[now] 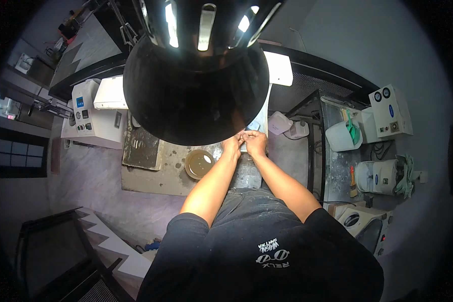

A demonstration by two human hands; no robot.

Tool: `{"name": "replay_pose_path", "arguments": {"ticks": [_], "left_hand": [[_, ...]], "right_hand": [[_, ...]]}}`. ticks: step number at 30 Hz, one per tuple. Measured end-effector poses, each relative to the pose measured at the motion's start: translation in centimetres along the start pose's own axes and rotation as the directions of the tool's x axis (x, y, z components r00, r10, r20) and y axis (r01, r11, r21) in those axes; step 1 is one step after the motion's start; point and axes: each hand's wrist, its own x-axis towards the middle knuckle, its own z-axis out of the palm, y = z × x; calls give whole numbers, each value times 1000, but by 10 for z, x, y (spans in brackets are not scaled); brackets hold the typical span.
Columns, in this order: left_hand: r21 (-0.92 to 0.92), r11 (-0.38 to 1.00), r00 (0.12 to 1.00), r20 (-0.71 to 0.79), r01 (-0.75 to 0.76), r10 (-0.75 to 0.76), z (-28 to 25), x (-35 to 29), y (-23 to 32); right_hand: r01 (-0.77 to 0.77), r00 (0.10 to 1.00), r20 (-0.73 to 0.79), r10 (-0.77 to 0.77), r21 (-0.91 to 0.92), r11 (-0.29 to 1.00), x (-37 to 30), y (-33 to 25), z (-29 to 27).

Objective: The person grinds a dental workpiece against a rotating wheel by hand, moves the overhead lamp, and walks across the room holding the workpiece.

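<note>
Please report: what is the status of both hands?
Left hand, right hand: close together over bench; anything held, unclear. Bowl to their left. Black lamp shade hides part of bench.

A lit black lamp (196, 95) hangs above a stained tabletop (153, 183) amid grey walls (357, 43), a pale streaked floor (118, 189) and a dark-framed window (18, 152).

Black T-shirt (307, 236), 2 short sleeves (186, 231), white lettering (269, 245) and glasses print (273, 256); dark grey, pale-smudged trousers (251, 202).
</note>
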Motion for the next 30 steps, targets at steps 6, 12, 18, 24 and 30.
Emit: {"name": "replay_pose_path", "arguments": {"ticks": [6,12,18,24,30], "left_hand": [[96,995,999,-47,-20,24,6,-4,-1],[45,997,997,48,57,-59,-4,22,-6],[-162,980,992,-41,114,-123,0,20,-7],[-183,976,992,15,122,-122,-6,11,-3],[-212,975,998,31,64,-58,-2,7,-1]], "right_hand": [[-91,996,23,89,101,991,7,6,2],[-65,997,42,59,138,988,16,11,9],[-81,997,6,81,57,995,14,1,9],[-75,997,11,74,106,992,13,5,12],[-116,993,33,112,160,980,12,4,14]]}}
